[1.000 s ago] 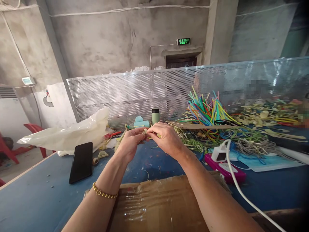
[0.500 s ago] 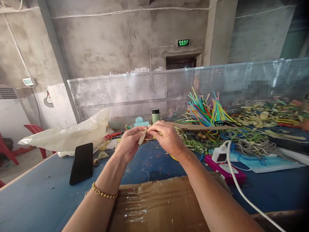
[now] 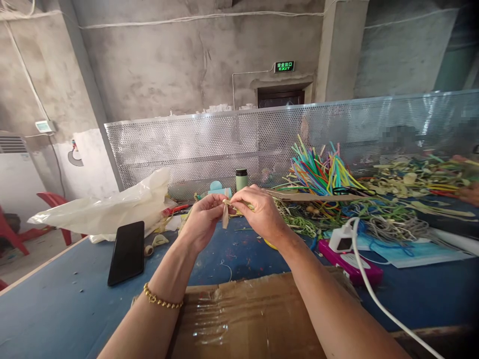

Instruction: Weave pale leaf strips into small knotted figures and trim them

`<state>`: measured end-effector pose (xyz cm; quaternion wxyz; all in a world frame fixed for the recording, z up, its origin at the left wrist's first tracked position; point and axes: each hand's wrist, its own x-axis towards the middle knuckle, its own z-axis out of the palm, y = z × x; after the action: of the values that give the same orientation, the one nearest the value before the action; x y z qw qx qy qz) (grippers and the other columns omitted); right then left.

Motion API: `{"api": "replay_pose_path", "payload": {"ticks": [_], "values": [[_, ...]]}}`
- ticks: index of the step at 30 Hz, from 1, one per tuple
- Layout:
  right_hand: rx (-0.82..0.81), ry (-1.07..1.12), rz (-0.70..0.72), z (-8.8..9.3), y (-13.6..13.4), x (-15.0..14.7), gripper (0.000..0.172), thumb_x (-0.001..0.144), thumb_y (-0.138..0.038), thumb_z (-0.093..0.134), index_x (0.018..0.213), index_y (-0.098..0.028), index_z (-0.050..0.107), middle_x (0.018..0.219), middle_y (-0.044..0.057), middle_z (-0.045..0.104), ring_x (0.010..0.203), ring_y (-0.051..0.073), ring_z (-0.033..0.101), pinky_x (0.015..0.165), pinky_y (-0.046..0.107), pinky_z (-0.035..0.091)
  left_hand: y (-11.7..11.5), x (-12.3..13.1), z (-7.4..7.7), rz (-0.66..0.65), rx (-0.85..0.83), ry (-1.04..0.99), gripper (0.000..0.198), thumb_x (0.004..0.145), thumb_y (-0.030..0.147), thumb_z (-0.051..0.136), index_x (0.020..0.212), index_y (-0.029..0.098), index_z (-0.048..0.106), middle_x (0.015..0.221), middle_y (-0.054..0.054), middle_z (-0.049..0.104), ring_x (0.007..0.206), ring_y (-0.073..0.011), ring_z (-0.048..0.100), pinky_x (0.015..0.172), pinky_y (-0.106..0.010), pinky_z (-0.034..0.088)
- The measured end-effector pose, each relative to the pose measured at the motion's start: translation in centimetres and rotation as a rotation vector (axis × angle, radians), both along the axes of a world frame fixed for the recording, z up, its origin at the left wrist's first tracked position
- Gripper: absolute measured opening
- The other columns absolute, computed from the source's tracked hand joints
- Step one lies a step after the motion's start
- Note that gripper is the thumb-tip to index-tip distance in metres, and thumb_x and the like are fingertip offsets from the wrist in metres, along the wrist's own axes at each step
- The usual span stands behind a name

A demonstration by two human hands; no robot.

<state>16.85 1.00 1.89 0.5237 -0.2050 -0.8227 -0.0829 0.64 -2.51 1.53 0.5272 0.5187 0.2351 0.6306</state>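
Both my hands meet above the blue table [image 3: 209, 254], a little past the cardboard [image 3: 247, 314]. A pale, flat, ribbon-like strip [image 3: 225, 217] is pinched between them, one end hanging down below the fingertips and another part sticking up. My left hand [image 3: 200, 219] has thumb and fingers closed on the strip. From the other side my right hand [image 3: 258, 209] grips it with thumb and index finger, the remaining fingers curled. Behind the hands stand a green bottle with a black lid [image 3: 241, 179] and a light-blue item [image 3: 217, 189].
A black phone [image 3: 126, 253] and a cream plastic bag [image 3: 112, 214] lie on the left. Colourful stems [image 3: 325, 169], tangled strips [image 3: 415, 179] and a magenta box [image 3: 352, 262] with a white plug and cable are on the right. Another person's hand [image 3: 469, 194] shows at the right edge.
The strip's loose end has swung from slanting left to hanging nearly straight down, and a piece now shows upright above the fingers. My hands stay almost in place, fingers shifting slightly.
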Motion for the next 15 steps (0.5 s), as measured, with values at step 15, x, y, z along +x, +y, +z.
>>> {"api": "replay_pose_path", "payload": {"ticks": [15], "values": [[0.058, -0.074, -0.064, -0.17, -0.31, -0.12, 0.012, 0.092, -0.023, 0.061, 0.083, -0.022, 0.069, 0.089, 0.001, 0.07, 0.088, 0.019, 0.054, 0.082, 0.034, 0.039, 0.49, 0.39, -0.39, 0.086, -0.009, -0.037, 0.015, 0.067, 0.012, 0.076, 0.078, 0.009, 0.067, 0.073, -0.005, 0.065, 0.065, -0.0111, 0.061, 0.068, -0.024, 0.046]]}}
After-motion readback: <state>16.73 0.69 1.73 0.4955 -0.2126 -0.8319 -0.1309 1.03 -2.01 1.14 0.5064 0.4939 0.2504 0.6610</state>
